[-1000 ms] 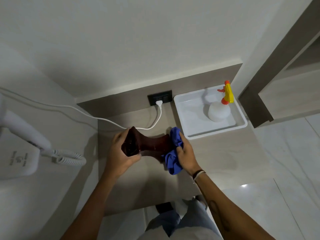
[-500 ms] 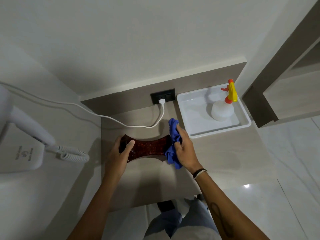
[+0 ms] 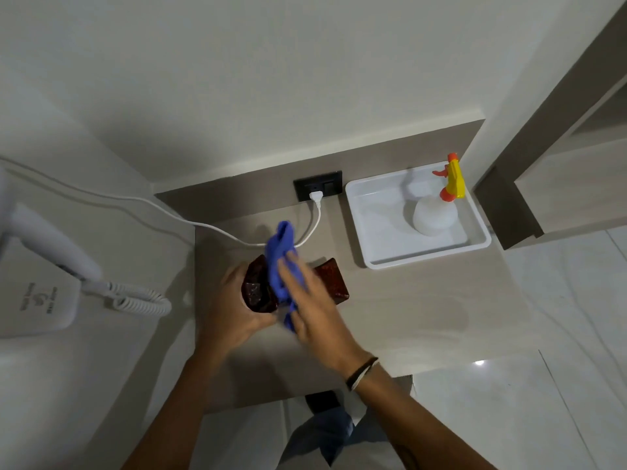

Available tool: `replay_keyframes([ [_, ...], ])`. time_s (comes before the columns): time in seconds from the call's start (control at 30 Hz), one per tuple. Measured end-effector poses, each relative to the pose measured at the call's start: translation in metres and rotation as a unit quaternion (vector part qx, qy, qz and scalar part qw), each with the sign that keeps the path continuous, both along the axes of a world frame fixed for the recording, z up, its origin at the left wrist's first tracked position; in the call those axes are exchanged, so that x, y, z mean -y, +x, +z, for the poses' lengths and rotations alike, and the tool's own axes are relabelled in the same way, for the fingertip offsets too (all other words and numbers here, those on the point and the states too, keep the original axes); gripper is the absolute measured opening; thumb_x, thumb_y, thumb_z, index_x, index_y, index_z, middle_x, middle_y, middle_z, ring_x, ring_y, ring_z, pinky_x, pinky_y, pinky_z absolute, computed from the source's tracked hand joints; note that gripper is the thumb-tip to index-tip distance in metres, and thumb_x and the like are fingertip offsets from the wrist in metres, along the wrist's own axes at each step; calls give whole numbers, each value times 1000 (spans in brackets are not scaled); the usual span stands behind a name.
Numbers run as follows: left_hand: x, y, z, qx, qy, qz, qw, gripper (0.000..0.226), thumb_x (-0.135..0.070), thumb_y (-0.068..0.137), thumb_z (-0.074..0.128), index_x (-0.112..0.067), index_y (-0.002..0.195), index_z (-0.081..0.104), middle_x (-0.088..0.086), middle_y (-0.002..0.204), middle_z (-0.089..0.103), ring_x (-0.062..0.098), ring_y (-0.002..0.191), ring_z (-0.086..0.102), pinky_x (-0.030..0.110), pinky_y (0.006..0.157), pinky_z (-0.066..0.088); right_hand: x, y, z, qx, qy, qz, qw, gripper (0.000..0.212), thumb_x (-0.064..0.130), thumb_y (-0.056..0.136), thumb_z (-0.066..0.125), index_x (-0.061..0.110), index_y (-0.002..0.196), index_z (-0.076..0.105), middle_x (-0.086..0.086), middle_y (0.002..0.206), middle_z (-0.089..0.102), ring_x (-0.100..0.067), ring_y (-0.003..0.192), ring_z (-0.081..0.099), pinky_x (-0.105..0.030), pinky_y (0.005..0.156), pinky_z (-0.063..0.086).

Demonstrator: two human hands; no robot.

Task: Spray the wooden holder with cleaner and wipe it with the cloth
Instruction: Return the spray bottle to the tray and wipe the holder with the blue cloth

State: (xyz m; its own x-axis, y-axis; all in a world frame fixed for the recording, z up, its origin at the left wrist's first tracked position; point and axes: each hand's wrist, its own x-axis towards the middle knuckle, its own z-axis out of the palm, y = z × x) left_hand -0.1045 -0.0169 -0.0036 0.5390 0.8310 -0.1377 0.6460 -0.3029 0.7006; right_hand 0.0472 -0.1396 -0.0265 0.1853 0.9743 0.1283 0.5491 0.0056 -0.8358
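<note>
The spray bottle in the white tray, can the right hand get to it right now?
Probably yes, but not straight away. The right hand is busy holding the blue cloth against the wooden holder. The counter between it and the spray bottle looks bare.

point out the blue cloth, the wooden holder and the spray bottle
blue cloth (image 3: 280,252), head view, on its bunched upper part
wooden holder (image 3: 334,281), head view, on its exposed right end
spray bottle (image 3: 433,218), head view, on its white body
</note>
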Motion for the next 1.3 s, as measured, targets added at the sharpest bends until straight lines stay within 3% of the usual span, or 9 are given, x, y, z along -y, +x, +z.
replay_keyframes([
  [0.23, 4, -5, -3, -51, 30, 14, 998, 97, -31, 43, 92, -24, 136, 63, -5, 124, 61, 20, 105, 65, 31, 84, 49, 10, 42, -40, 78, -210, -78, 971, 80, 1, 106, 51, 14, 172, 7, -12, 181, -8, -35, 169, -3, -50, 136, 17],
  [0.5, 3, 7, -3, -43, 40, 8, 998, 95, -27, 45, 96, -23, 134, 62, -13, 124, 55, 11, 106, 58, 9, 80, 38, 10, 3, -30, 18, -97, -27, 995, 71, 10, 109, 44, 16, 173, 12, -10, 182, 0, -27, 170, -2, -39, 139, 7],
  [0.7, 5, 20, 3, -52, 65, -5, 997, 97, -30, 48, 95, -19, 139, 61, -5, 129, 58, 15, 110, 57, 16, 82, 43, 4, 2, -20, -130, -78, -90, 984, 64, 29, 112, 53, 53, 164, 24, 8, 172, 31, -9, 159, 38, -30, 132, 34],
  [0.8, 3, 17, 4, -50, 46, -4, 998, 94, -30, 47, 92, -19, 135, 63, -5, 124, 58, 21, 109, 62, 30, 86, 51, 8, -18, -34, -23, -26, -18, 999, 80, 21, 107, 46, 38, 172, 2, -7, 181, 8, -17, 167, 20, -27, 136, 19],
  [0.9, 1, 6, 3, -65, 55, 6, 996, 102, -31, 47, 93, -15, 143, 60, 2, 132, 59, 26, 117, 62, 34, 94, 50, 11, 16, -38, -52, -139, -73, 986, 60, 35, 113, 34, 33, 171, 19, -15, 178, 20, -25, 164, 31, -50, 135, 29],
  [0.97, 2, 4, 3, -65, 63, 3, 996, 105, -33, 48, 93, -18, 146, 58, -1, 134, 58, 23, 120, 60, 31, 95, 48, 14, 39, -47, -54, -149, -138, 978, 64, -2, 106, 46, 8, 167, 30, -21, 175, 25, -32, 164, 26, -49, 135, 26],
  [1.07, 4, 4, 4, -46, 44, 32, 997, 96, -28, 54, 99, -25, 142, 60, -5, 128, 57, 18, 114, 61, 30, 91, 51, 21, 58, -57, -186, -112, -229, 949, 65, -23, 97, 41, 4, 156, 42, -19, 158, 48, -9, 146, 49, -34, 130, 36],
  [1.2, 2, 0, 8, -21, -2, 86, 996, 86, -49, 64, 93, -34, 142, 60, -5, 130, 63, 14, 116, 65, 37, 97, 55, 21, 58, -61, -393, -188, -261, 861, 51, -15, 107, 38, 5, 153, 49, -28, 148, 60, -45, 134, 62, -56, 119, 50],
  [1.3, -3, -2, 13, -26, -53, 34, 998, 99, -73, 81, 70, -47, 166, 24, -11, 152, 52, 8, 136, 52, 35, 109, 43, 11, 59, -56, -494, -184, -284, 801, 44, -12, 109, 38, 1, 146, 57, -32, 142, 65, -53, 133, 61, -60, 116, 50],
])
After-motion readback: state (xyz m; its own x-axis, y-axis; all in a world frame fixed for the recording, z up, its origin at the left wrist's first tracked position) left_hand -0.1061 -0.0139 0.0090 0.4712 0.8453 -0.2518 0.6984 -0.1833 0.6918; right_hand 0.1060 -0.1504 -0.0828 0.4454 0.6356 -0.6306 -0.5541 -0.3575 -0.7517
